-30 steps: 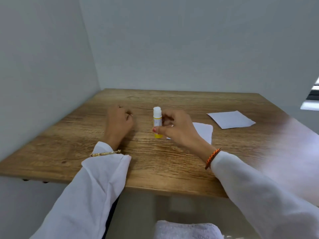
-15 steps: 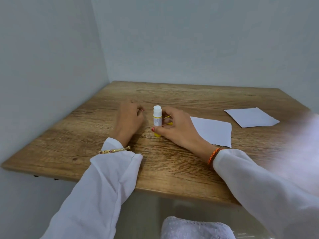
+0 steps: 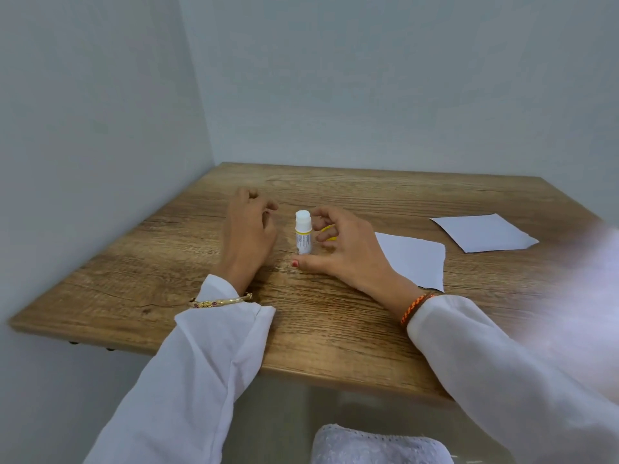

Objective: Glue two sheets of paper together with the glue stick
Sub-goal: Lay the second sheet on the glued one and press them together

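Head view shows a big wooden table [image 3: 335, 329] across the middle of the frame, with two white sheets: one sheet [image 3: 412, 259] just right of centre and the other sheet [image 3: 482, 232] further right, apart, so nothing looks glued yet. The left hand [image 3: 248, 236] rests loosely curled and holds nothing. The right hand [image 3: 341, 249] is spread open around the glue stick [image 3: 303, 237], which stands upright alone at centre, with something small and yellow, maybe its cap [image 3: 328, 232], behind the fingers.

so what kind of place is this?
Probably a staged desk corner: a bare wood-grain table against plain pale walls, holding only a white-and-yellow glue stick and two white paper sheets.
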